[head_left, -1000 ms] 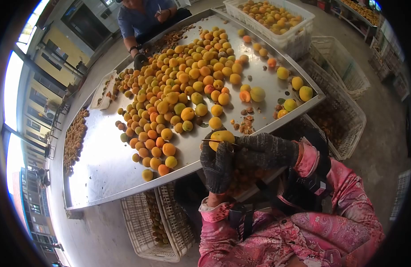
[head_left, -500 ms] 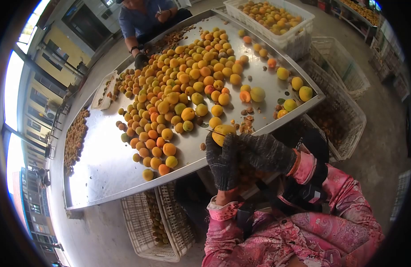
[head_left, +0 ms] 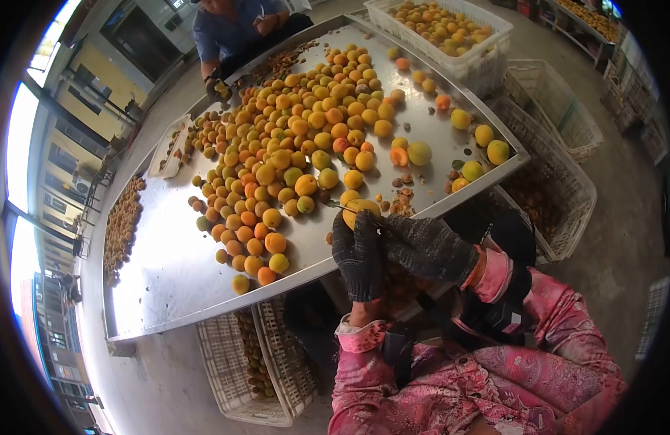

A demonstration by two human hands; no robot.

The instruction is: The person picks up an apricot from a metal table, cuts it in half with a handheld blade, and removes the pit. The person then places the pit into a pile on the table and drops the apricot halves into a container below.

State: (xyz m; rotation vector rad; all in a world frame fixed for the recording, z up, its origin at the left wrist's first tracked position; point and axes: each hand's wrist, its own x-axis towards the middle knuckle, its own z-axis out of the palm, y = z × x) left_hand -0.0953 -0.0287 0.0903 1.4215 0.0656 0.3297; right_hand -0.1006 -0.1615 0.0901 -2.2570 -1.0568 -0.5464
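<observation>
The yellow fruit (head_left: 365, 209) is positioned above the near edge of the metal table (head_left: 161, 272). My left hand (head_left: 358, 257) is closed around its underside. A thin blade (head_left: 341, 207) crosses the fruit; my right hand (head_left: 431, 248) grips its other end. The fruit pile (head_left: 280, 159) lies beyond, near a white crate (head_left: 487, 69).

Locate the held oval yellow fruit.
Head view: the fruit is just right of centre, in the dark-gloved left hand, near the silver metal table.
</observation>
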